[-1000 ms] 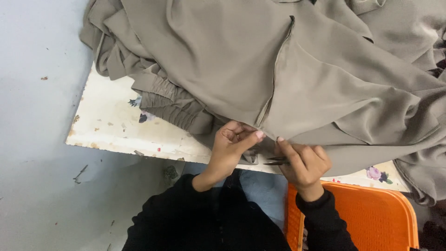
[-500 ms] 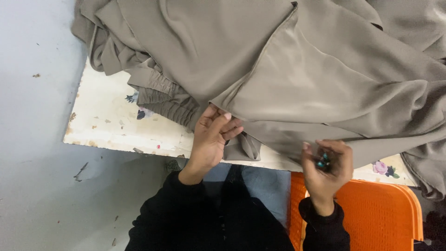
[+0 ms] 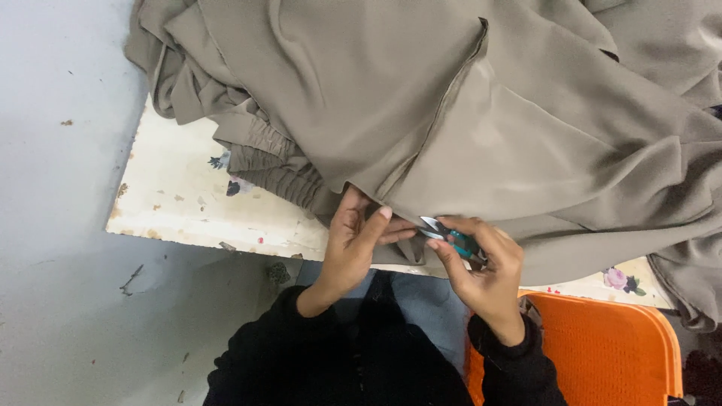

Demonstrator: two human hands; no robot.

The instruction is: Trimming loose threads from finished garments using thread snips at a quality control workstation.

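An orange plastic chair (image 3: 602,353) sits at lower right, beside the person's black sleeves (image 3: 361,361). The white worktable (image 3: 188,203), chipped and paint-flecked, stands on a grey floor (image 3: 60,225). A bulky taupe garment (image 3: 451,113), seamed and gathered at one cuff, covers most of the table. The left hand (image 3: 353,240) pinches the fabric's near edge. The right hand (image 3: 481,263) grips teal-handled thread snips (image 3: 451,237), blades apparently just beside that edge.

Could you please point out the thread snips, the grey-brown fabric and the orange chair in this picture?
thread snips (image 3: 451,236), head view, on the teal handle by the blades.
grey-brown fabric (image 3: 481,120), head view, on the broad smooth panel.
orange chair (image 3: 602,353), head view, on the textured seat.
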